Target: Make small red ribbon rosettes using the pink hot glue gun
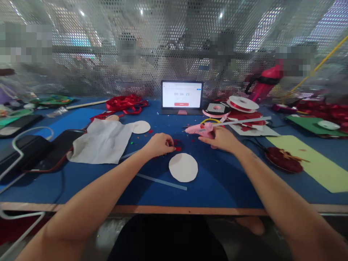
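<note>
1. A blue tabletop [223, 181] with a wooden front edge is seen, closed off at the back by a perforated metal screen [108, 72]; blurred figures are made out behind it.
2. At the far left, a black phone [58, 146] and a white cable [20, 136] are laid, and just beside them a white cloth [102, 141] is spread. Red ribbon [126, 103] is heaped behind it.
3. At the middle back, a tablet [181, 95] is propped upright, a timer being shown on it.
4. The left hand [159, 144] is rested on the tabletop, its grip curled loosely over small red pieces [178, 148]; whether one is pinched cannot be told.
5. A white paper disc [183, 167] is laid flat just in front of that hand, apart from both grips, and a thin glue stick [161, 181] is laid near it.
6. The pink glue gun [202, 129] is grasped by the right hand [221, 139], the grip clenched on its handle. Its long axis is held roughly level, the nozzle pointed left toward the left hand and the glue stick [244, 121] projecting right from its rear.
7. Further right, ribbon spools [243, 104], a red bottle [268, 81], a dish of red pieces [284, 159] and a yellow-green sheet [315, 163] are seen.
</note>
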`<state>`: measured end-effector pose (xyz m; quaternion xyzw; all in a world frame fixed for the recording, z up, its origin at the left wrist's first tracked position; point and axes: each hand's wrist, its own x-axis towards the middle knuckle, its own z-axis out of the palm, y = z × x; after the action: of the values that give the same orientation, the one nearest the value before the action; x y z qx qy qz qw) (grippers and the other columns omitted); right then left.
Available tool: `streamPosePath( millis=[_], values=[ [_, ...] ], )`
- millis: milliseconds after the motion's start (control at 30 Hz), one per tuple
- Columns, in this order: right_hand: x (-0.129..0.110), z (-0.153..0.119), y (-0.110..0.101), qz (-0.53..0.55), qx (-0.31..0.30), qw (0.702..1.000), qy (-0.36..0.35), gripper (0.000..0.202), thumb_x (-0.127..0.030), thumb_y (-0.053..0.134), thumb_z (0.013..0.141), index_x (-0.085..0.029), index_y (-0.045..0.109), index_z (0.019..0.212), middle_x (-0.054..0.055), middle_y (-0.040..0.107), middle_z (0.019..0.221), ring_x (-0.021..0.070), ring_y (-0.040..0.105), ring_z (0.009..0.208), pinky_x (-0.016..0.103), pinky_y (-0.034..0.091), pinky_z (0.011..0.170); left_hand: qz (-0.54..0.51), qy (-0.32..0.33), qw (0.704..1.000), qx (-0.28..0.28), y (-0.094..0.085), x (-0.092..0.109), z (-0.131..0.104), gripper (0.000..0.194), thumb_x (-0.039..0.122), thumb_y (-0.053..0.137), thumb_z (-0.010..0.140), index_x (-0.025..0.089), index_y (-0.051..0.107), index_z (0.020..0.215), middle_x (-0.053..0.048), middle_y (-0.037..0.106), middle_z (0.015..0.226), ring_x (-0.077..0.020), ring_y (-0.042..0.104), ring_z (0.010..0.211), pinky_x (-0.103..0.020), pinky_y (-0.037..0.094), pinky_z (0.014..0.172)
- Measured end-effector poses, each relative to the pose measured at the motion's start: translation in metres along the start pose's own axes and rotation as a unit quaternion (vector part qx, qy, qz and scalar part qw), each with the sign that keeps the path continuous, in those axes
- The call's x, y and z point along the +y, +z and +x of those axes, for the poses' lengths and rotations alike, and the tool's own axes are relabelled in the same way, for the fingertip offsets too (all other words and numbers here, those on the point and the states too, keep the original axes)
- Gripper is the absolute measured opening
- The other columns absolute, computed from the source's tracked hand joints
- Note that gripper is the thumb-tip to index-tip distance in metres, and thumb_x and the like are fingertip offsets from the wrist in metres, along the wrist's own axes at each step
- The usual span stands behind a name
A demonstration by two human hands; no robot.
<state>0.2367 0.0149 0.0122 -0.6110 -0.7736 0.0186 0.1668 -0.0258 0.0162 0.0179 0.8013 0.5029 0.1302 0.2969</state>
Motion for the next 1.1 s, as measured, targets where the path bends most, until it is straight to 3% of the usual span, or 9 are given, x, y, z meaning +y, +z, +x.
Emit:
streamPosePath(
  millis=[100,167,233,300,400,500,633,867,1100],
  values=[
    [0.008,-0.011,-0.024,-0.038,-0.017,0.998,-0.037,0.051,-0.067,0.049,0.069,-0.017,0.057,0.079,0.007,0.063,0.076,0.0188,0.056,0.067,0.027,0.037,0.056,0.002,0.000,1.000,0.002,0.000,0.002,-0.001,0.015,0.031,0.061,0.067,0.016,0.060,0.069,0.002,0.060,0.052,-0.0118,0.059,0.047,-0.019,0.042,0.050],
    [0.006,-0.019,-0.039,-0.060,-0.084,0.994,-0.025,0.048,-0.066,0.052,0.068,-0.018,0.057,0.072,0.004,0.061,0.066,0.0158,0.053,0.057,0.026,0.033,0.051,-0.001,-0.008,1.000,-0.001,-0.001,0.002,-0.001,0.014,0.030,0.062,0.067,0.016,0.060,0.069,0.002,0.059,0.051,-0.0113,0.058,0.047,-0.019,0.042,0.049],
    [-0.008,-0.024,-0.046,-0.032,-0.154,0.986,-0.058,0.041,-0.058,0.049,0.076,-0.019,0.055,0.063,0.001,0.059,0.060,0.0120,0.050,0.052,0.024,0.029,0.049,-0.005,-0.012,1.000,-0.003,0.000,0.002,-0.001,0.013,0.029,0.062,0.067,0.016,0.060,0.069,0.003,0.059,0.051,-0.0106,0.058,0.046,-0.018,0.042,0.048],
    [-0.031,-0.026,-0.043,0.007,-0.175,0.976,-0.129,0.034,-0.047,0.050,0.080,-0.019,0.056,0.063,-0.001,0.059,0.059,0.0100,0.050,0.052,0.023,0.028,0.049,-0.008,-0.014,1.000,-0.004,0.000,0.001,0.000,0.013,0.029,0.062,0.067,0.017,0.060,0.069,0.003,0.059,0.052,-0.0104,0.057,0.046,-0.018,0.041,0.046],
    [-0.067,-0.021,-0.021,-0.018,-0.099,0.977,-0.186,0.017,-0.036,0.054,0.080,-0.021,0.062,0.080,0.000,0.062,0.066,0.0117,0.054,0.061,0.023,0.027,0.052,-0.008,-0.017,1.000,-0.004,0.001,-0.001,0.000,0.014,0.031,0.063,0.067,0.017,0.060,0.070,0.003,0.059,0.051,-0.0109,0.057,0.045,-0.018,0.041,0.045],
    [-0.085,-0.015,0.003,-0.118,-0.027,0.967,-0.225,0.016,-0.030,0.053,0.082,-0.020,0.065,0.085,0.005,0.066,0.076,0.0163,0.057,0.075,0.025,0.025,0.054,0.000,-0.012,1.000,0.003,0.001,-0.002,0.000,0.016,0.032,0.063,0.066,0.017,0.061,0.072,0.002,0.060,0.052,-0.0114,0.058,0.046,-0.019,0.042,0.047],
    [-0.083,-0.011,0.017,-0.147,-0.022,0.961,-0.233,0.020,-0.030,0.049,0.086,-0.020,0.066,0.086,0.006,0.066,0.078,0.0168,0.058,0.077,0.025,0.025,0.053,0.002,0.001,1.000,0.005,0.001,-0.003,0.001,0.018,0.034,0.062,0.066,0.017,0.061,0.073,0.002,0.060,0.053,-0.0121,0.059,0.047,-0.018,0.042,0.047],
    [-0.082,-0.009,0.018,-0.170,-0.022,0.949,-0.266,0.024,-0.024,0.042,0.088,-0.018,0.065,0.083,0.007,0.064,0.074,0.0159,0.056,0.075,0.025,0.022,0.050,0.005,0.006,1.000,0.006,0.002,-0.004,0.001,0.019,0.034,0.060,0.066,0.017,0.061,0.073,0.001,0.062,0.055,-0.0130,0.060,0.049,-0.018,0.040,0.044],
    [-0.082,-0.008,0.023,-0.206,0.017,0.924,-0.322,0.024,-0.015,0.040,0.086,-0.016,0.063,0.076,0.008,0.062,0.068,0.0140,0.051,0.064,0.026,0.017,0.048,-0.024,0.011,1.000,0.008,0.000,-0.004,-0.001,0.016,0.031,0.063,0.066,0.016,0.062,0.071,0.002,0.060,0.051,-0.0122,0.059,0.045,-0.018,0.043,0.043]
  ],
)
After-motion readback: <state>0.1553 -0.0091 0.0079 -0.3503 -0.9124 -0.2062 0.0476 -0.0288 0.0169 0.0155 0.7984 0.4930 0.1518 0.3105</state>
